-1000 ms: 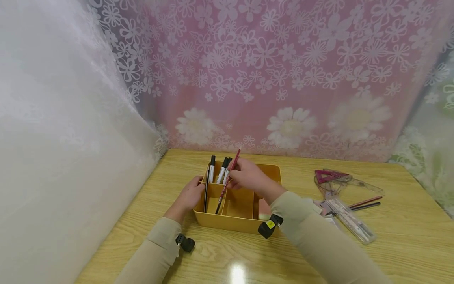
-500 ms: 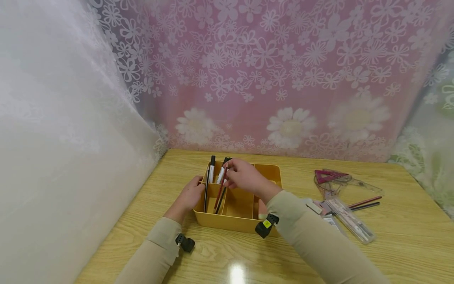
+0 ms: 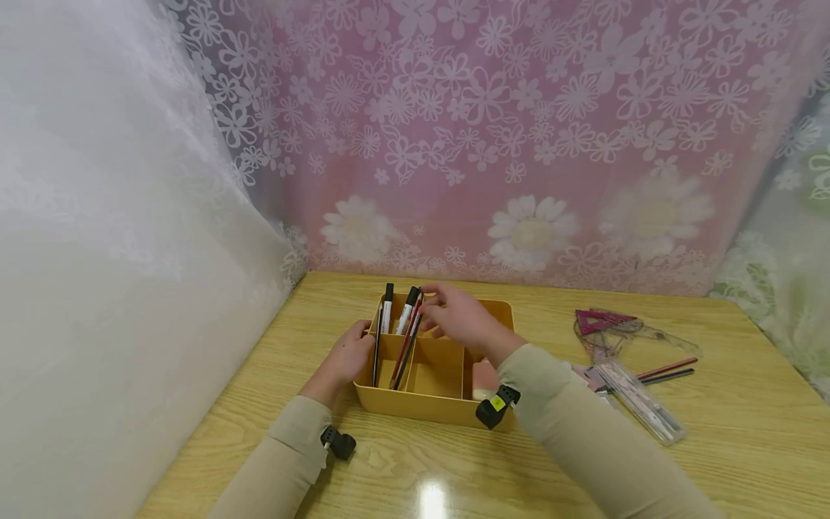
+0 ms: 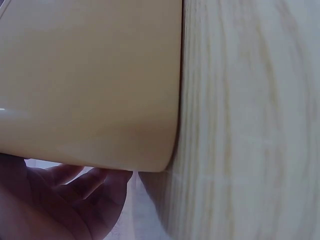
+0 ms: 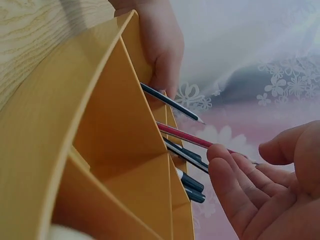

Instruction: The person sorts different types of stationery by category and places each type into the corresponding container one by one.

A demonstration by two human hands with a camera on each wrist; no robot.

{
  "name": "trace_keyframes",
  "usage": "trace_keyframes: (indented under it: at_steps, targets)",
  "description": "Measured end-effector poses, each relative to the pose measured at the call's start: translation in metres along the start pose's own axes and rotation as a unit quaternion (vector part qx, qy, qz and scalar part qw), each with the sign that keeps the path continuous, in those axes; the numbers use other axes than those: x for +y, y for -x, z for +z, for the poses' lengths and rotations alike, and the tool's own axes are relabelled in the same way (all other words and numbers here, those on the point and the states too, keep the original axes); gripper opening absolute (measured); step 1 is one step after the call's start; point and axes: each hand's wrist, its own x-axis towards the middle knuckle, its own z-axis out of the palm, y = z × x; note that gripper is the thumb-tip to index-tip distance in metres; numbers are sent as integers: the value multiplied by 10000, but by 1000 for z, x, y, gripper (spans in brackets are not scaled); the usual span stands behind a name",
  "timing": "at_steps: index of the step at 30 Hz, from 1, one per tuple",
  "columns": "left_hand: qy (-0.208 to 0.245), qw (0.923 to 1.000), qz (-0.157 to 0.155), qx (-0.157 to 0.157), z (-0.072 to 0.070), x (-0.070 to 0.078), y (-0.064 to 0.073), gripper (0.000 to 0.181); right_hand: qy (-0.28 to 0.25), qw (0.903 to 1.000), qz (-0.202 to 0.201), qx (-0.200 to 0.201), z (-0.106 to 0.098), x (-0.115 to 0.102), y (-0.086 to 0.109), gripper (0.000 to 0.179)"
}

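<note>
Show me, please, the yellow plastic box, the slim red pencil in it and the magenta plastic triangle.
Yellow plastic box (image 3: 421, 409): head view, front outer wall.
Slim red pencil (image 5: 185, 134): right wrist view, its shaft.
Magenta plastic triangle (image 3: 603, 316): head view, far edge.

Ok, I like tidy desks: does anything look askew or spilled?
No spill shows. Right of the yellow organizer, a magenta set square, clear case and two pencils lie loose at differing angles, which looks untidy.
</note>
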Motion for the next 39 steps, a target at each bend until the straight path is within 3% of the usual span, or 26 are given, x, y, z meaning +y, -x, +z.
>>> trace_keyframes:
  at_steps: [9, 14, 20, 27, 33, 39]
  targets:
    - [-47, 10000, -1, -17, 1, 2, 1, 50, 419, 9991, 10, 65, -37, 13, 15, 40]
    - [-37, 9999, -100, 6, 1, 2, 3, 50, 760, 9970, 75, 132, -72, 41, 24, 35]
    - [-53, 9999, -135, 12, -1, 3, 6, 50, 898, 9942, 552, 197, -120, 74, 46, 34]
    - [-157, 9998, -125, 20, -3, 3, 5, 50, 1194, 9866, 957, 574, -172, 115, 77, 32]
    - [-135, 9999, -92, 42, -6, 2, 5, 50, 1451, 9788, 1226, 767, -203, 150, 99, 33]
    - [-145, 9998, -115, 56, -6, 2, 8, 50, 1851, 9682, 1557, 639, -223, 185, 122, 24]
